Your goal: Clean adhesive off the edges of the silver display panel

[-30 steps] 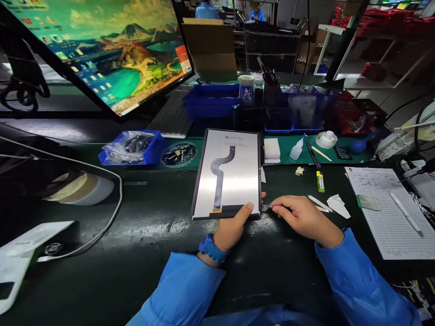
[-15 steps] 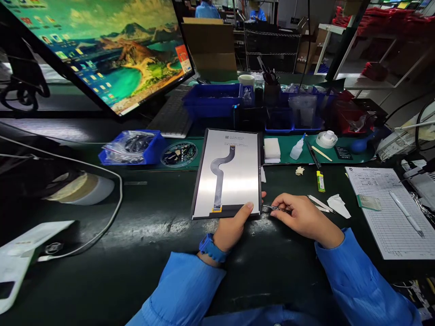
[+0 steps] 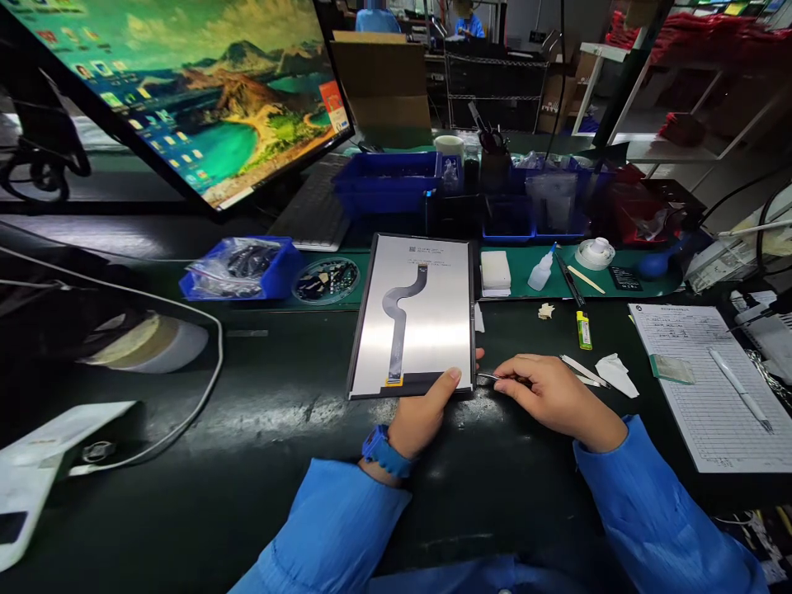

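Note:
My left hand (image 3: 424,412) grips the lower right corner of a tablet display panel (image 3: 433,322), thumb on the back face and other fingers mostly hidden beneath. The panel's silvery back faces up, with a grey flex cable (image 3: 397,338) curving down it to an orange-edged connector (image 3: 394,381). Just right of that corner, my right hand (image 3: 544,392) is closed on slim metal tweezers (image 3: 488,376). Their tip points left at the panel's right edge; whether it touches cannot be made out. Most of the tweezers is hidden by my fingers.
Right of my hand lie white paper scraps (image 3: 617,375), a lighter (image 3: 583,330) and a written sheet (image 3: 686,412) with a pen (image 3: 739,389). Behind the panel stand blue bins (image 3: 387,194) and a dropper bottle (image 3: 541,271). Leftward are a parts dish (image 3: 326,281) and a white cable (image 3: 214,375).
The tweezers have turned slightly in my right fingers, and their visible part looks shinier. My left hand and the display panel are nearly still.

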Demonstrator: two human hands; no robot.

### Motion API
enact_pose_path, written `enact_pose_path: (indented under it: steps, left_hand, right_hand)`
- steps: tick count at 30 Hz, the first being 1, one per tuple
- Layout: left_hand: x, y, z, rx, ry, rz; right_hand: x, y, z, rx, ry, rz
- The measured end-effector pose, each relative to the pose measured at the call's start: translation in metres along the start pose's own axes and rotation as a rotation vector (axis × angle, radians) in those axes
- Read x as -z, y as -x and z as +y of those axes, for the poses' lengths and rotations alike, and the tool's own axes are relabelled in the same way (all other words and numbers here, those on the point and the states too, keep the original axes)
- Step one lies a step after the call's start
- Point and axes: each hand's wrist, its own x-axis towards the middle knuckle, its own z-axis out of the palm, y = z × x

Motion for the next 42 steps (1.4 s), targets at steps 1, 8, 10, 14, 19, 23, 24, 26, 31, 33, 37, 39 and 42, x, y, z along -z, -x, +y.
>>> enact_pose_path:
  steps: [1,8,10,14,19,23,24,26,31,33,37,39,42]
  left_hand:
    - [0.0005,0.0001,-0.0004,0.005,0.027,-0.015]
    - [0.0025,0.0000,-0.0025,0.010,0.055,-0.012]
    - [0.0024,0.0000,-0.0020,0.014,0.057,-0.016]
    - [0.0023,0.0002,-0.0018,0.019,0.058,-0.029]
    - [0.0014,0.0000,-0.0040,0.025,0.035,-0.002]
    - [0.0003,-0.0007,-0.0029,0.036,0.014,0.012]
    - [0.0001,-0.0008,-0.0021,0.033,0.012,0.013]
    - [-0.0002,-0.0008,-0.0005,0.027,0.009,0.013]
    - [-0.0006,-0.0002,0.0012,0.024,0.009,0.016]
    - [-0.0006,-0.0002,0.0011,0.030,0.022,0.013]
    - [0.0001,-0.0005,0.0016,0.038,0.047,-0.001]
    - [0.0007,-0.0005,0.0018,0.035,0.045,-0.012]
    - [0.0012,0.0000,0.0009,0.037,0.059,-0.027]
  right_hand:
    - [0.0005,-0.0001,0.0001,0.030,0.013,0.006]
    - [-0.0014,0.0019,0.0002,-0.094,-0.032,-0.009]
    - [-0.0017,0.0016,0.0003,-0.095,-0.034,-0.006]
    - [0.0003,0.0001,0.0000,0.050,0.012,0.004]
    - [-0.0005,0.0005,0.0003,-0.011,0.000,-0.020]
    - [-0.0017,0.0010,0.0016,-0.084,-0.012,-0.023]
    - [-0.0015,0.0009,0.0018,-0.050,-0.008,-0.016]
    - [-0.0006,0.0005,0.0018,0.028,0.010,-0.004]
    - [-0.0007,0.0005,0.0017,0.000,0.007,-0.008]
    - [-0.0017,0.0009,0.0022,-0.072,-0.011,-0.014]
    - [-0.0012,0.0002,0.0025,-0.037,-0.007,-0.012]
    - [0.0003,-0.0007,0.0016,0.034,0.026,-0.006]
    - [0.0015,-0.0011,-0.0007,0.048,0.042,-0.008]
